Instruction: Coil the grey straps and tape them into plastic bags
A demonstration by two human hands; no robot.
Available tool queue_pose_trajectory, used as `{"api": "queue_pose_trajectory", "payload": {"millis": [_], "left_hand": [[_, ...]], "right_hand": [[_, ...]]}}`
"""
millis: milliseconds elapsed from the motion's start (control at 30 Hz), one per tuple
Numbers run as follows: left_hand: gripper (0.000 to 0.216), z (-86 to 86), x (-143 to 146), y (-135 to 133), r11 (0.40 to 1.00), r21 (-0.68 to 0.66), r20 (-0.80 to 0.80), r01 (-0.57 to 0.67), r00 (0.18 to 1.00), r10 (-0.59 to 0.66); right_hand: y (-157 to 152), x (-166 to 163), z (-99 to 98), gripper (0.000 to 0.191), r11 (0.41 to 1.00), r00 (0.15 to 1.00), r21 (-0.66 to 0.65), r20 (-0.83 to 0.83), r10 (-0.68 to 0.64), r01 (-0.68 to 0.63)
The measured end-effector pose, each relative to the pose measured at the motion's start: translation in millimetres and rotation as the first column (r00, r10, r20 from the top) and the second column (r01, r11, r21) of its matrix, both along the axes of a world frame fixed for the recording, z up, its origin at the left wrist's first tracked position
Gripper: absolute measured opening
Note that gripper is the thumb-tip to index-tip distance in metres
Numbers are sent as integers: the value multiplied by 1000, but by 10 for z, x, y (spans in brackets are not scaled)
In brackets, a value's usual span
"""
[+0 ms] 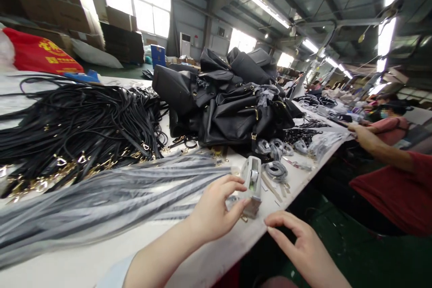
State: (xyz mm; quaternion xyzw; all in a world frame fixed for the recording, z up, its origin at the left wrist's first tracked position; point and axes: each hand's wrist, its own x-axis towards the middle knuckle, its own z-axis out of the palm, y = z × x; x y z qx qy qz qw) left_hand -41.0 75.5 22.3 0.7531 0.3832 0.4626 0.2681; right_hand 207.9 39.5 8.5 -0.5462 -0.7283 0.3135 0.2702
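Observation:
A grey tape dispenser (252, 184) stands near the front edge of the table. My left hand (216, 207) is beside it, with thumb and fingers apart and their tips against or just in front of its near side. Whether they press on it is hard to tell. My right hand (300, 243) is at the table edge, right of the dispenser, thumb and forefinger tips drawn together in a pinch. Anything between them is too small to make out. Grey wrapped straps (135, 193) lie left of my left hand. Behind the dispenser rests a coiled wrapped strap (276, 171).
Black straps with gold clasps (91, 126) are heaped at left. Black bags (232, 112) are piled across the middle of the white table (67, 263). A co-worker in a red shirt (398, 189) sits at right, an arm reaching toward the table. Cartons (50, 0) are stacked behind.

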Motion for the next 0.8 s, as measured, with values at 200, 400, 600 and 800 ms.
{"api": "queue_pose_trajectory", "payload": {"millis": [200, 400, 600, 800], "left_hand": [[15, -83, 42, 25, 1000, -7, -11, -1, 1000, 1], [12, -185, 61, 176, 998, -55, -61, -9, 998, 6], [11, -267, -80, 382, 989, -3, -85, -150, 985, 149], [9, -485, -258, 628, 986, 1, -94, -164, 982, 163]], "right_hand": [[504, 791, -638, 43, 901, 903, 90, 41, -428, 423], [1386, 963, -752, 34, 890, 856, 275, 278, -436, 364], [2030, 1037, -1065, 51, 903, 770, 331, 488, -411, 272], [2489, 1481, -919, 28, 876, 723, 393, 513, -462, 280]]}}
